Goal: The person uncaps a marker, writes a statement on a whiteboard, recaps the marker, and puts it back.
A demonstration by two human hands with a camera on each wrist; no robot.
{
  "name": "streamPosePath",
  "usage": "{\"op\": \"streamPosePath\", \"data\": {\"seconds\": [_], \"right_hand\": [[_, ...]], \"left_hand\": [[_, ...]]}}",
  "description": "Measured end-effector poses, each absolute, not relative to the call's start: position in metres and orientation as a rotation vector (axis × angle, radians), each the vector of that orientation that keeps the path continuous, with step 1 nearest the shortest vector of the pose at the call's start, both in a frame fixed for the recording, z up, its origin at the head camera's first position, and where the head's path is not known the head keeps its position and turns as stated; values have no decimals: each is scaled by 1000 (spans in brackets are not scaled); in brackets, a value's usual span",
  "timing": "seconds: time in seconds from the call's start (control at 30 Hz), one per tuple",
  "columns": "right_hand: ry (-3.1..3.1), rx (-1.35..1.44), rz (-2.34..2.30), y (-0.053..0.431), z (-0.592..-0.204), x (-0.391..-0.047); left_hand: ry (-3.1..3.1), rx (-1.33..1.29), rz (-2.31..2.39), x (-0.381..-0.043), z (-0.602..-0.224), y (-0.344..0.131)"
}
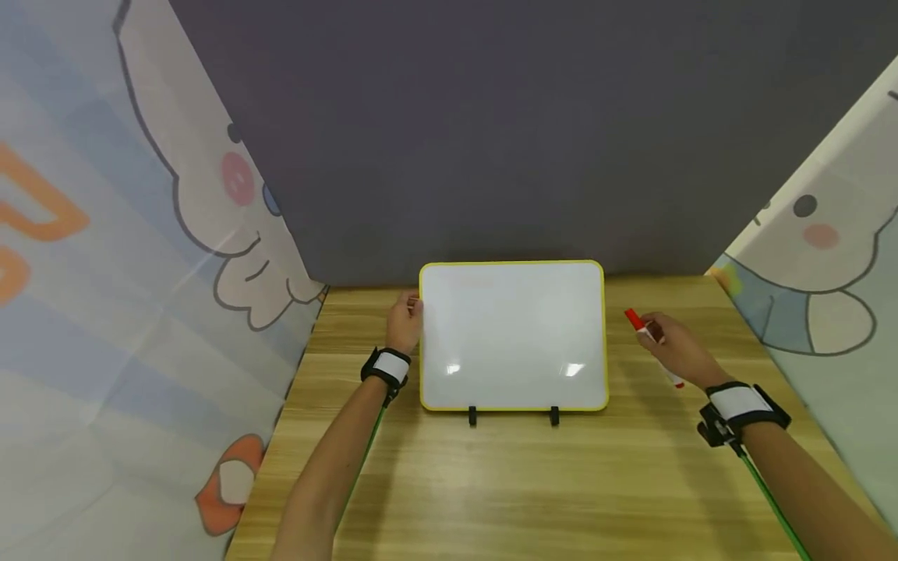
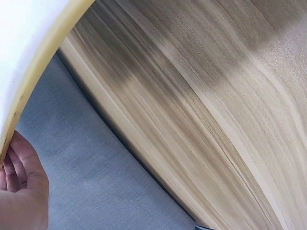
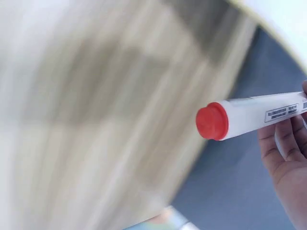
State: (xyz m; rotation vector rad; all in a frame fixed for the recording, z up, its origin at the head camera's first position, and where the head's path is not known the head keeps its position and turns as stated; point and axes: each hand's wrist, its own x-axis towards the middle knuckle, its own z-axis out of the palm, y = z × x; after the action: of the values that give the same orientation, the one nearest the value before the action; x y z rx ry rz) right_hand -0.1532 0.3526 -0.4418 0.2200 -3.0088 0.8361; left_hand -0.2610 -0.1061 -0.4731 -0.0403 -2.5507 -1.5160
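A whiteboard (image 1: 512, 335) with a yellow frame stands upright on two small black feet (image 1: 472, 416). My left hand (image 1: 404, 323) pinches its left edge; in the left wrist view the fingers (image 2: 29, 160) curl behind the yellow rim. To the right of the board, my right hand (image 1: 677, 351) holds a white marker (image 1: 669, 374) with a red cap (image 1: 634, 319), tilted with the cap toward the board. The marker's red end plug (image 3: 212, 121) faces the camera in the right wrist view. No marks show on the board, only two light reflections.
Under everything lies a wood-grain table (image 1: 491, 491). Behind it rises a dark grey panel (image 1: 463, 140). Cartoon-printed sheets hang on the left (image 1: 105, 374) and right (image 1: 842, 257). Both wrists wear black straps (image 1: 747, 401) with green cords (image 1: 772, 499).
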Motion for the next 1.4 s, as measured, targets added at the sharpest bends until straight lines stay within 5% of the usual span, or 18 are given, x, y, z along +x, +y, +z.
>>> {"op": "streamPosePath", "data": {"seconds": [0.73,1.07,1.4], "right_hand": [[-2891,889,727,192,-417,-231],[-2763,1114,725,156,-412,-236],[-2719,1139,762,144,-411,-244]], "left_hand": [[-2552,-70,-1326,-261,-476,-87],[-2431,-734,-973,-236,-450,-51],[-2644,-914,-650,-238,-448,-46]]}}
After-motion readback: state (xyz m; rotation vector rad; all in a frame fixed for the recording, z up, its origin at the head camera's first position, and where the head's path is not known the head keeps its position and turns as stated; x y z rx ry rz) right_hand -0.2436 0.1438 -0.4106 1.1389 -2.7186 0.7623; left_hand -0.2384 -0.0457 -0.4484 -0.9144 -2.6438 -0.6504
